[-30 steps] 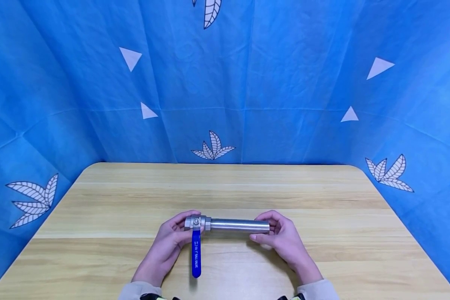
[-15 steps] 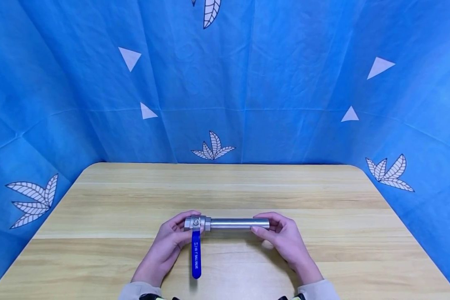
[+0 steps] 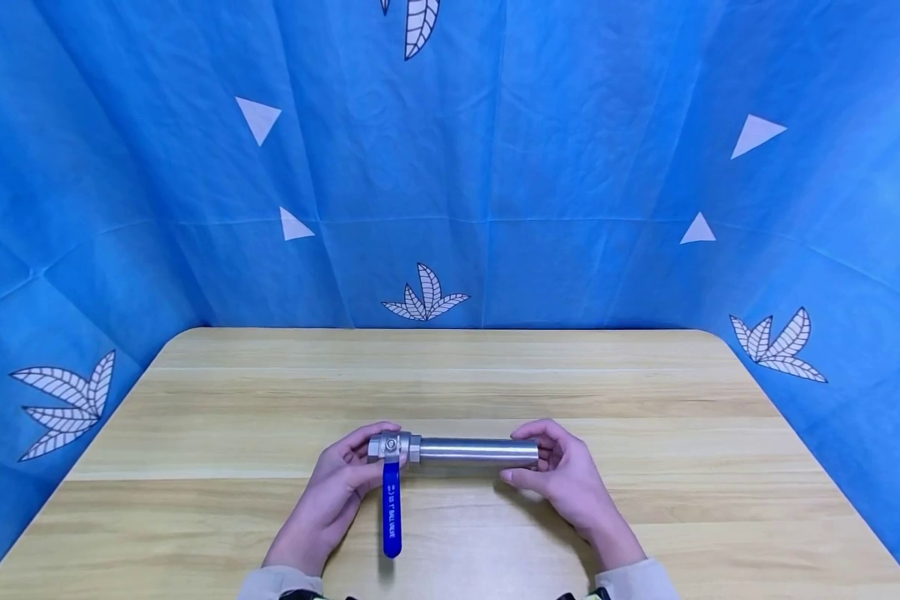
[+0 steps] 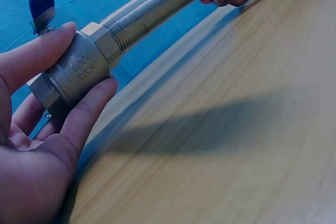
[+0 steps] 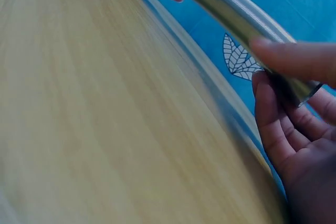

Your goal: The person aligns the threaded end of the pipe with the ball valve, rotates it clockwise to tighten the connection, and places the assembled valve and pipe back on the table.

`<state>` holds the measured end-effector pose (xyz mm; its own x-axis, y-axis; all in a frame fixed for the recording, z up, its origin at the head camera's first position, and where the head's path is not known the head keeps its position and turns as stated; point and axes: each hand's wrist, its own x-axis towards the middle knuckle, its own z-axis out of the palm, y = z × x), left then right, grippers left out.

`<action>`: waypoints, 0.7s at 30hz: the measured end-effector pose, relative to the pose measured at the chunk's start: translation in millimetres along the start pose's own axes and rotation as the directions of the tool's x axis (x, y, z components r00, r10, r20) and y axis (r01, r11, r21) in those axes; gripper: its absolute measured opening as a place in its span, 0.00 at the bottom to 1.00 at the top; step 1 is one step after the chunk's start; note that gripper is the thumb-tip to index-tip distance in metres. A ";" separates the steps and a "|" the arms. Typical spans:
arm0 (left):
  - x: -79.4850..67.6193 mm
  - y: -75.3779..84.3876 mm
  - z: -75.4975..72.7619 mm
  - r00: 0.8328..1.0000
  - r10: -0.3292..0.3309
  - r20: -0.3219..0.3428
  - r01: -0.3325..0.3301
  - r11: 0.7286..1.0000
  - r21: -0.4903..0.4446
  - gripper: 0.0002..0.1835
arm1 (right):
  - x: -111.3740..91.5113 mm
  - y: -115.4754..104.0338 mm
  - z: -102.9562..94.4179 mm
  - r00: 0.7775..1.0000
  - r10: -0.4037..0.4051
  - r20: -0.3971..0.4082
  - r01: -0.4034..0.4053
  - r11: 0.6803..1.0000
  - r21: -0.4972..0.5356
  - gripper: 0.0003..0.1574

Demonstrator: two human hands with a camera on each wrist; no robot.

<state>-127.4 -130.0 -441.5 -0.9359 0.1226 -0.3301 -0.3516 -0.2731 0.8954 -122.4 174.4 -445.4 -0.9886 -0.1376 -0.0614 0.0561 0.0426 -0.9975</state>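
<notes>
One valve (image 4: 80, 71) (pipe (image 3: 468, 451) in its mouth), gripped by left fingers (image 4: 88, 111); right fingers (image 5: 269, 121) loosely encircle the pipe.

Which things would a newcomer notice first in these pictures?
Probably the blue lever, low in the head view, on the silver metal valve in the left hand. Then the round silver pipe, between valve and right hand. Behind the pale wooden table hangs blue leaf-printed cloth.

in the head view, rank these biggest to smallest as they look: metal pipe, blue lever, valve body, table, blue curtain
Largest to smallest:
1. blue curtain
2. table
3. metal pipe
Last, unranked: blue lever and valve body, too alike to separate, with fingers partly covering the body.
</notes>
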 end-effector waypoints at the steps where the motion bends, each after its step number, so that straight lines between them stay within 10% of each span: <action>1: 0.1 -0.1 0.1 1.000 -0.001 0.000 0.001 1.000 0.003 0.35 | 0.1 0.1 -0.1 1.000 -0.006 -0.011 0.006 1.000 0.000 0.36; 21: -0.2 0.5 0.1 1.000 -0.007 0.008 0.007 1.000 0.000 0.36 | 0.6 -0.6 -0.5 0.994 0.001 -0.108 -0.006 0.999 -0.047 0.28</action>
<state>-127.4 -130.0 -440.9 -0.9333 0.1319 -0.3340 -0.3581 -0.2724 0.8931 -123.1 174.8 -444.8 -0.9979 -0.0303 -0.0580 0.0551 0.0900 -0.9944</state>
